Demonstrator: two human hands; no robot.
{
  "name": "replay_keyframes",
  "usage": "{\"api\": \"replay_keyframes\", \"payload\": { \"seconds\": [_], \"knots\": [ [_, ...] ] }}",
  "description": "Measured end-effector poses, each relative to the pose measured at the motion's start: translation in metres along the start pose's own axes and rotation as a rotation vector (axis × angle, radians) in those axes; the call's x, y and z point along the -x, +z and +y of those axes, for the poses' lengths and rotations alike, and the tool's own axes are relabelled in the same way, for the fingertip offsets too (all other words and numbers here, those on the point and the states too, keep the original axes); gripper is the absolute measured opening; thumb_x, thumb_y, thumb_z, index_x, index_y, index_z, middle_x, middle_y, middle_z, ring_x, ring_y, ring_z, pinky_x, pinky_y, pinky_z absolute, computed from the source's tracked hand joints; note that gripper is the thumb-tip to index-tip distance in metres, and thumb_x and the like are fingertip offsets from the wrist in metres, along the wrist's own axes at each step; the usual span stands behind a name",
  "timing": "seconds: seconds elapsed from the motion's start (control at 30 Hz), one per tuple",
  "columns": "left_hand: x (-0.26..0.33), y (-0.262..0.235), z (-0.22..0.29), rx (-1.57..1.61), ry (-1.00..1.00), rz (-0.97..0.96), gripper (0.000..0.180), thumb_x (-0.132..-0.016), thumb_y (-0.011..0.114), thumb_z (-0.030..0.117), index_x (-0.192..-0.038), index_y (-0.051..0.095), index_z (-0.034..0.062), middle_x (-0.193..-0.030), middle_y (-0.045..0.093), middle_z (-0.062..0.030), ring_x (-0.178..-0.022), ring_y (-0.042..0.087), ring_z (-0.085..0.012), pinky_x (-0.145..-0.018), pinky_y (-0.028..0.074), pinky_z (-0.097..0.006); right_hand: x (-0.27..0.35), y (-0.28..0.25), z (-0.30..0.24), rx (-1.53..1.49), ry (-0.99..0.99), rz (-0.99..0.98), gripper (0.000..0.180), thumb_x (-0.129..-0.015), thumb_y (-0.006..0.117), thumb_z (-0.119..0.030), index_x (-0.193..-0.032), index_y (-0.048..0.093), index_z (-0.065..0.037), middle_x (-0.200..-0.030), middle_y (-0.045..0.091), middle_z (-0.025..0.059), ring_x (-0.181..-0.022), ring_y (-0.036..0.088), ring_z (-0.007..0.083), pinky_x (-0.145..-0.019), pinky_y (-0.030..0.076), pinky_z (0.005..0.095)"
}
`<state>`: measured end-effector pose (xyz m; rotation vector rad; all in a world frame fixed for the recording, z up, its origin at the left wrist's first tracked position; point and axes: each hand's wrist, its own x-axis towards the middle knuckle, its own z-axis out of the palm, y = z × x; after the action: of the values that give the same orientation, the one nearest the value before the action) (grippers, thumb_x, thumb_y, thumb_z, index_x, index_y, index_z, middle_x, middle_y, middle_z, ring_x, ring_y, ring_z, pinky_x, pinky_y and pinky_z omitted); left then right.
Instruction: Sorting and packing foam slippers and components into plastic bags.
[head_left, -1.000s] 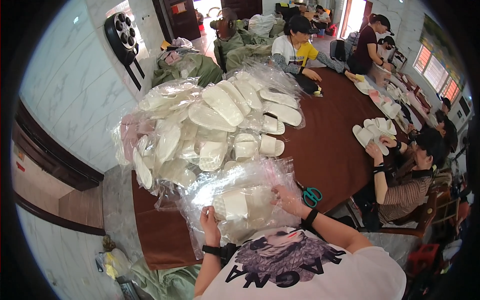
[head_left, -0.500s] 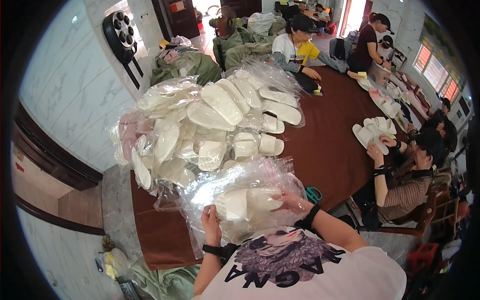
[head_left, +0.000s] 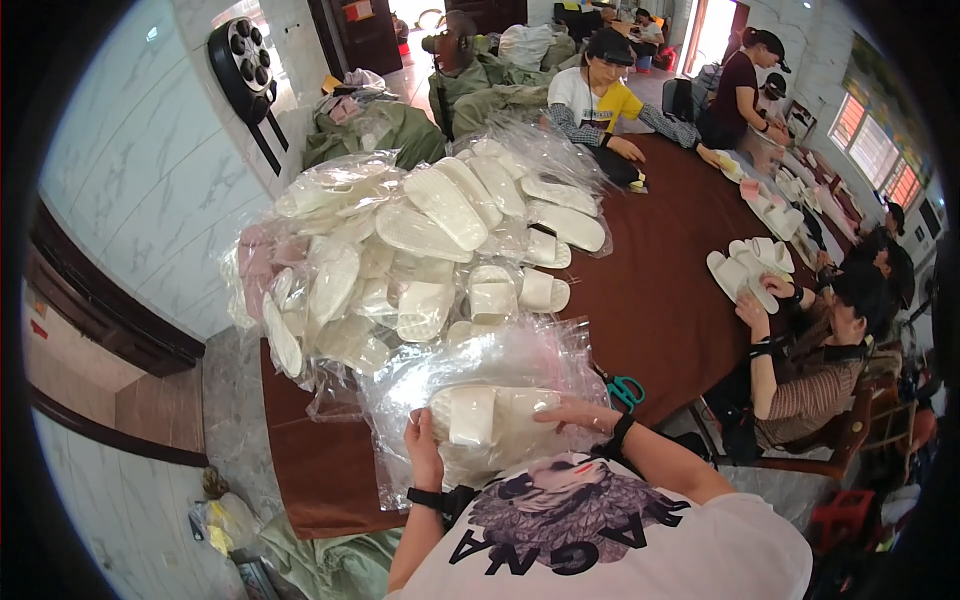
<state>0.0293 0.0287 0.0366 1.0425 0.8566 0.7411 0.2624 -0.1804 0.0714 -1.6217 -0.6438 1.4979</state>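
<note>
Lying at near edge of surface (head_left: 665,290) in marble-walled room (head_left: 115,190), white slipper (head_left: 472,415) in or on clear bag (head_left: 395,385), left fingers (head_left: 421,424) clamped on slipper, right fingers (head_left: 562,411), grip unclear, bagged slippers (head_left: 440,212) beyond.

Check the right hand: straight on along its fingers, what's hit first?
Probably the strap of the white slipper: the right hand points leftward along it, though the clear bag makes depth unclear.
</note>
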Motion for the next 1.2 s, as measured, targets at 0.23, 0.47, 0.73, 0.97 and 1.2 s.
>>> {"api": "replay_keyframes", "payload": {
  "seconds": [0.23, 0.47, 0.73, 0.97, 1.2],
  "knots": [
    [0.010, 0.007, 0.033, -0.113, 0.055, -0.004, 0.031, -0.099, 0.052, 0.031, -0.115, 0.060, 0.0060, -0.100, 0.063, -0.0007, -0.087, 0.057, -0.0075, -0.075, 0.046, -0.024, 0.013, 0.006, -0.009, -0.061, -0.004, 0.030, 0.054, -0.085, 0.069, -0.037, -0.127, 0.057, -0.005, -0.115, 0.063, 0.0038, -0.102, 0.057, 0.0140, -0.080, 0.046, 0.0261],
    [-0.004, -0.016, 0.016, -0.167, -0.064, -0.084, 0.028, -0.100, 0.049, 0.028, -0.110, 0.062, 0.0053, -0.093, 0.066, -0.0016, -0.081, 0.061, -0.0087, -0.071, 0.048, -0.024, 0.007, -0.001, -0.005, -0.200, -0.041, 0.053, 0.056, -0.084, 0.071, -0.031, -0.130, 0.054, -0.007, -0.117, 0.063, 0.0034, -0.104, 0.058, 0.0161, -0.084, 0.047, 0.0304],
    [-0.015, -0.056, 0.016, -0.356, 0.148, 0.396, 0.027, -0.102, 0.045, 0.025, -0.093, 0.059, 0.0039, -0.067, 0.058, 0.0017, -0.059, 0.054, -0.0058, -0.049, 0.040, -0.021, 0.028, -0.047, 0.027, -0.528, -0.094, 0.298, 0.045, -0.088, 0.067, -0.020, -0.127, 0.054, -0.003, -0.116, 0.064, 0.0054, -0.101, 0.062, 0.0174, -0.084, 0.052, 0.0342],
    [0.013, -0.022, 0.040, -0.929, 0.675, 0.394, 0.055, -0.093, 0.060, 0.028, -0.142, 0.042, 0.0117, -0.140, 0.044, -0.0171, -0.130, 0.041, -0.0317, -0.106, 0.033, -0.046, 0.046, -0.065, 0.042, -0.535, -0.147, 0.352, 0.046, -0.088, 0.067, -0.020, -0.128, 0.053, -0.001, -0.120, 0.062, 0.0072, -0.105, 0.062, 0.0179, -0.086, 0.053, 0.0331],
    [0.014, -0.035, -0.005, -1.579, 0.445, -0.144, 0.076, -0.081, 0.068, 0.043, -0.147, 0.037, 0.0233, -0.159, 0.015, -0.0103, -0.146, 0.007, -0.0388, -0.111, 0.005, -0.065, 0.063, -0.079, 0.046, -0.542, -0.141, 0.470, 0.043, -0.086, 0.069, -0.020, -0.124, 0.057, -0.004, -0.116, 0.064, 0.0057, -0.104, 0.062, 0.0173, -0.086, 0.052, 0.0340]
  ]
}}
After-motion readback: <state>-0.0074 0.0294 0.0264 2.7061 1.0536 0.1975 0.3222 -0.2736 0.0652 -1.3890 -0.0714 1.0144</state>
